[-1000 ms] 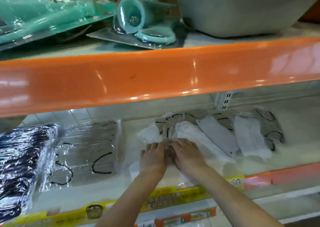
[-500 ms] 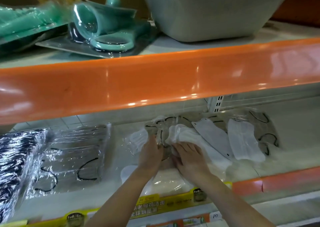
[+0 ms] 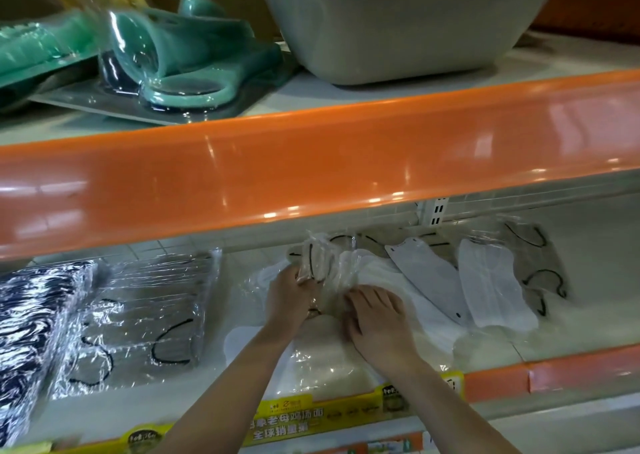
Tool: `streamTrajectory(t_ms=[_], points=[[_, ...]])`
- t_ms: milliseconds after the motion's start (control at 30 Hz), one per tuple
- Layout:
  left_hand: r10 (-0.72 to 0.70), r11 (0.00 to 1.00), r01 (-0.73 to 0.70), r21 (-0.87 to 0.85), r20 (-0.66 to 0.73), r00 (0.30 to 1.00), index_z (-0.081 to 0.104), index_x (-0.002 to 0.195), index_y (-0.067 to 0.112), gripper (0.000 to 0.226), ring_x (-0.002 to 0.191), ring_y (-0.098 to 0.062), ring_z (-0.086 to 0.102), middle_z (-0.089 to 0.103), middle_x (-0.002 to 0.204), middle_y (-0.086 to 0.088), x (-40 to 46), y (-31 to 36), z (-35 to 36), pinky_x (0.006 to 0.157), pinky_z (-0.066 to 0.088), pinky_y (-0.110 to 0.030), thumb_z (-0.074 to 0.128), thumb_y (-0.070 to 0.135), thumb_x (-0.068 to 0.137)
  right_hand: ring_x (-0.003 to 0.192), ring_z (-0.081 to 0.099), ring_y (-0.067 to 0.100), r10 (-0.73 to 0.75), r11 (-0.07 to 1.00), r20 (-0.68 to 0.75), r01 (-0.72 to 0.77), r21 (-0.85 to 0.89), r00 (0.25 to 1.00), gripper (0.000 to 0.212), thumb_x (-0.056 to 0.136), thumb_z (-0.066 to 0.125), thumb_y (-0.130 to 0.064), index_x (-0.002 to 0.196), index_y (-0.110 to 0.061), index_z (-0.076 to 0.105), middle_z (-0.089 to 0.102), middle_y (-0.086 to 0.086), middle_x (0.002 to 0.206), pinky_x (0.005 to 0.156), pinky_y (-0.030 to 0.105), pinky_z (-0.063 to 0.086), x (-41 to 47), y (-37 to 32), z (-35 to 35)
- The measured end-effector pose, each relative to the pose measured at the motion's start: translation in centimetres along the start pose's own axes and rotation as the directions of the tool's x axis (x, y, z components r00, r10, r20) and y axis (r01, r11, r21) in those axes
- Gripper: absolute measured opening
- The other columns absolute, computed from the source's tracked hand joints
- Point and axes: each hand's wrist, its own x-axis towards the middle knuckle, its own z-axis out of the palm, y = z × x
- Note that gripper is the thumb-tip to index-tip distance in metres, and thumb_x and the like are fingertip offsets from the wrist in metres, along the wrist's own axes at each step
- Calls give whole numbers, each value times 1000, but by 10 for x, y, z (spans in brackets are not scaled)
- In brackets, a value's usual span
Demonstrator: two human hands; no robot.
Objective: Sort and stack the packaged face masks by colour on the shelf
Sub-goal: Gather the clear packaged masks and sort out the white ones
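— Left hand (image 3: 289,298)?
— Reaching in from the lower left, bare forearm rising diagonally, palm down, fingers curled and pinching at the tips.
— And the right hand (image 3: 375,318)?
— In from the lower right, forearm angled up and leftward, back of hand up, fingers fairly straight, spread a little, pressing flat, thumb tucked toward the left.
— Touching each other?
— No; just beside one another, fingertips pointing away from the body, both wrists bare.
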Motion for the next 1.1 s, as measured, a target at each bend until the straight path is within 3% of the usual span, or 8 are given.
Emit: streamTrajectory(t_ms=[167, 300, 467, 667, 867, 967, 1000, 1100], points=[[19, 983, -45, -179, -146, 989, 54, 86, 4, 9, 58, -16, 48, 57, 70, -10, 3, 5, -23, 44, 34, -13, 56, 11, 91, 95, 60, 16, 17, 999, 43, -15, -35, 999, 30, 83, 43, -34, 95, -21, 68, 64, -7, 97, 87, 31, 37, 1, 1, 0], [-82, 896, 2, -444, -161, 984, 51, 95, -5, 25, 63, -15, 39, 48, 71, -13, 2, 8, -29, 55, 31, -31, 61, 16, 86, 92, 61, 15, 29, 1000, 67, -30, 3, 997, 29, 85, 41, -35, 90, -23, 67, 63, -9, 94, 85, 31, 43, 0, 0, -3], [-144, 707, 1, -707, -142, 979, 53, 96, -11, 34, 62, -15, 40, 47, 69, -10, -11, 21, -33, 55, 30, -27, 63, 14, 75, 90, 60, 19, 109, 966, 67, -121, 227, 992, 39, 90, 34, -36, 95, -19, 68, 64, -4, 94, 80, 30, 40, 8, 0, -12], [-130, 352, 157, -923, 118, 985, 63, 103, -2, 23, 82, -26, 59, 60, 89, -16, -26, 20, -31, 70, 44, -33, 62, 7, 82, 108, 54, 16, 299, 695, 171, -338, 634, 939, 26, 95, 56, -27, 119, -15, 59, 54, -6, 110, 85, 24, 39, 33, -18, -43], [-132, 570, 225, -790, 182, 974, 65, 101, 3, 13, 88, -27, 68, 72, 94, -12, -38, 7, -38, 77, 54, -36, 57, 4, 92, 98, 57, 7, 262, 616, 324, -416, 669, 909, 28, 91, 62, -29, 115, -27, 48, 59, -7, 106, 79, 14, 43, 55, -39, -81], [-79, 751, 223, -622, 251, 965, 66, 104, 6, 16, 87, -27, 69, 73, 92, -11, -43, 6, -47, 76, 56, -37, 61, 5, 90, 74, 64, 13, 200, 552, 455, -483, 680, 868, 15, 92, 60, -26, 104, -19, 55, 67, 1, 81, 71, 32, 51, 62, -48, -93], [-79, 800, 207, -563, 244, 967, 64, 108, 9, 19, 84, -21, 70, 72, 92, -9, -44, 7, -49, 75, 57, -33, 63, 6, 89, 64, 61, 9, 184, 518, 485, -504, 691, 855, 6, 92, 59, -22, 93, -17, 56, 65, -5, 68, 63, 33, 49, 62, -50, -96], [-68, 951, 90, -296, 85, 994, 53, 124, 18, 40, 86, -7, 63, 64, 107, 4, -42, 3, -51, 78, 54, -30, 68, 17, 86, 48, 52, 1, 178, 407, 567, -585, 702, 804, 22, 92, 56, -8, 71, -14, 50, 54, -11, 49, 52, 22, 41, 58, -56, -90]])
